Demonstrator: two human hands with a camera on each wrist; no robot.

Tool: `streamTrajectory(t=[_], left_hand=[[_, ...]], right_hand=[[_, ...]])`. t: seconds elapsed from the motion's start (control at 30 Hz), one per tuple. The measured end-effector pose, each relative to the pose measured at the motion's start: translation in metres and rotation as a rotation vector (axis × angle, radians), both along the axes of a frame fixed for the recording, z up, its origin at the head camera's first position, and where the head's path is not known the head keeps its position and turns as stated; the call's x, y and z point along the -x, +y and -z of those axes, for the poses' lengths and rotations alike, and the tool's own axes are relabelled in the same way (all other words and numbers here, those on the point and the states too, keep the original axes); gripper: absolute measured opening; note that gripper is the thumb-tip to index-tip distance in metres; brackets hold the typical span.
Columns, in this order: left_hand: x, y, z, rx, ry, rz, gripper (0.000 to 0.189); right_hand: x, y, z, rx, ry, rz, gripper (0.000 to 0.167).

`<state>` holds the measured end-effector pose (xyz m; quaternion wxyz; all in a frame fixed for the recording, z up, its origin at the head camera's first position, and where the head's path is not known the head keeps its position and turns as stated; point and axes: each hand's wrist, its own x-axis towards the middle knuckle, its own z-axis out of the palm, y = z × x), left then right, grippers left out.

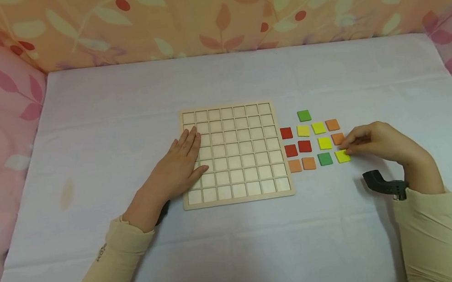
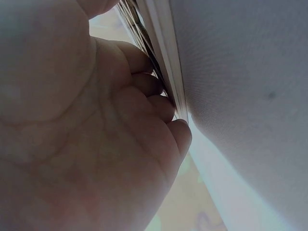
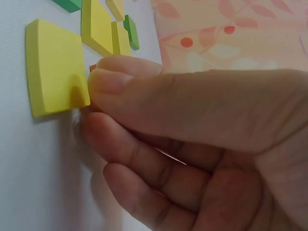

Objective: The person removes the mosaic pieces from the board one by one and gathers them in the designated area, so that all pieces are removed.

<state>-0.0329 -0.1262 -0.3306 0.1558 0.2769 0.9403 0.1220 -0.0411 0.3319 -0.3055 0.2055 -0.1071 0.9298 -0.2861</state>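
Observation:
My left hand [image 1: 180, 164] lies flat across the left edge of a wooden grid board [image 1: 239, 200], its fingers and thumb stretched over the left-hand cells. In the left wrist view the fingertips meet the board's edge [image 2: 166, 53]. At the right, my right hand [image 1: 383, 143] has thumb and fingertips brought together at the right edge of a yellow square tile [image 1: 341, 156]. An orange tile [image 1: 337, 138] lies just beyond these fingertips. In the right wrist view the yellow tile [image 3: 57, 70] stands beside the thumb tip; whether the fingers pinch it is hidden.
Several more square tiles lie in loose rows right of the board, among them red [image 1: 304, 146], green [image 1: 325, 158] and yellow [image 1: 318, 127] ones. A white cloth [image 1: 238, 254] covers the table. Patterned fabric walls [image 1: 196, 15] stand at the back and sides.

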Motion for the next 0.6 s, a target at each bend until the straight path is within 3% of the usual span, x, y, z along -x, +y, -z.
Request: streamTrajectory(t=[0.4, 0.6], left_hand=[[-0.0003, 0.0022, 0.0059, -0.010, -0.010, -0.004, 0.076], [0.0002, 0.0036, 0.0079, 0.004, -0.008, 0.034, 0.078]], right_hand=[[-0.0035, 0.0000, -0.0051, -0.002, 0.021, 0.021, 0.013], [0.0023, -0.0040, -0.0065, -0.011, 0.099, 0.012, 0.015]])
